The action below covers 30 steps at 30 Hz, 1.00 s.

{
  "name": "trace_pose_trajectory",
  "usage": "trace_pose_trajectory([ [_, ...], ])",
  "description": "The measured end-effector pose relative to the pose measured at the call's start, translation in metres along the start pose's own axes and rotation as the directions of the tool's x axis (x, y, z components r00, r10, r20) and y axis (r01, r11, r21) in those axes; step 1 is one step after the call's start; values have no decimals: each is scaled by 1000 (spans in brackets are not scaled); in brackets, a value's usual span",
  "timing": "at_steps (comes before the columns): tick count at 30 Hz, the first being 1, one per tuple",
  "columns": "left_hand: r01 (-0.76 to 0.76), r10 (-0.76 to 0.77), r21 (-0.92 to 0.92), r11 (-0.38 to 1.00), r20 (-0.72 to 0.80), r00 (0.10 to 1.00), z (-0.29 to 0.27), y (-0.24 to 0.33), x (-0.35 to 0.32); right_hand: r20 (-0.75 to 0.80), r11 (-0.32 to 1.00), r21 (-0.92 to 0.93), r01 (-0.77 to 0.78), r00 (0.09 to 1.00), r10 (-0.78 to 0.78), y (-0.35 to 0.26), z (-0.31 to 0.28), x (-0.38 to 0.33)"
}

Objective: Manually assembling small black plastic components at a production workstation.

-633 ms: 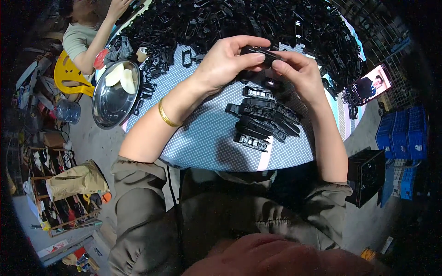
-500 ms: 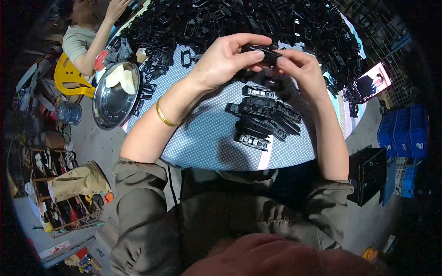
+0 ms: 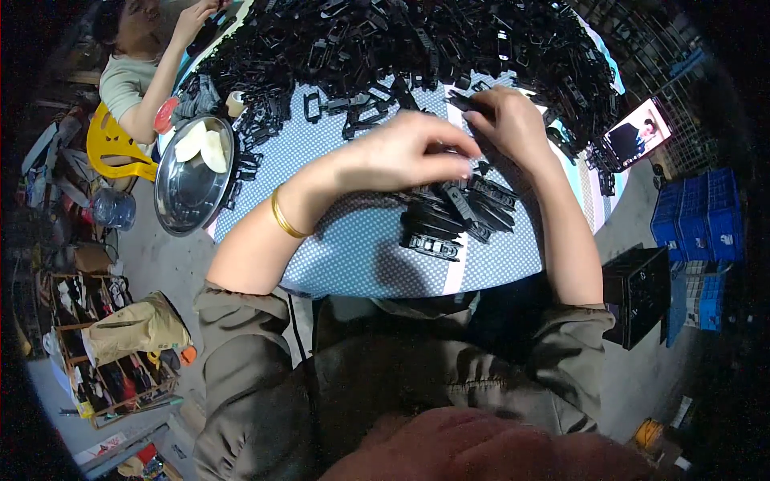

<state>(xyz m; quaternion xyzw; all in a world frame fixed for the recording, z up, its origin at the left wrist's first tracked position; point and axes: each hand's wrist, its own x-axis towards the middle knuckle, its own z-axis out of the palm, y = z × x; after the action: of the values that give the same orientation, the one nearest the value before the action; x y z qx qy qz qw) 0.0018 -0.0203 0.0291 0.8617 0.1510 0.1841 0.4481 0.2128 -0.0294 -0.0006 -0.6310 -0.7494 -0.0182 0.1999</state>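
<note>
My left hand (image 3: 397, 152) hovers over a small group of long, narrow black plastic parts (image 3: 433, 245) with metallic-looking pieces. Its thumb and fingers are apart, with nothing visible between them. Beyond it, at the edge of the big heap, my right hand (image 3: 513, 124) is closed, thumb and fingers around a black plastic part (image 3: 463, 100). My palm hides some of that part. Under both hands lies the blue dotted tablecloth (image 3: 337, 248).
A large heap of black plastic parts (image 3: 361, 48) covers the far table. At left are a metal bowl (image 3: 188, 200) with pale slices, a yellow chair (image 3: 112, 148) and another person (image 3: 132, 88). A lit phone (image 3: 638, 136) and blue crates (image 3: 694, 212) are at right.
My hands have separated. The left has come down toward the near group of parts and opened; the right has moved slightly toward the heap's edge. More parts lie near the heap's edge.
</note>
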Motion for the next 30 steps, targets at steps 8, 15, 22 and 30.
trace_pose_trajectory([
  [8,141,-35,260,955,-376,926,-17,-25,35,-59,413,895,-168,874,482,24,-9,18],
  [15,143,-252,-300,943,-369,895,-10,-12,88,-62,455,888,-66,964,260,5,-2,9],
  [22,113,-311,-480,870,-358,880,-14,-41,99,-123,321,947,-24,894,430,12,-16,14],
  [30,88,-417,-845,527,-167,894,-9,-30,122,-392,678,731,77,860,325,33,0,19],
])
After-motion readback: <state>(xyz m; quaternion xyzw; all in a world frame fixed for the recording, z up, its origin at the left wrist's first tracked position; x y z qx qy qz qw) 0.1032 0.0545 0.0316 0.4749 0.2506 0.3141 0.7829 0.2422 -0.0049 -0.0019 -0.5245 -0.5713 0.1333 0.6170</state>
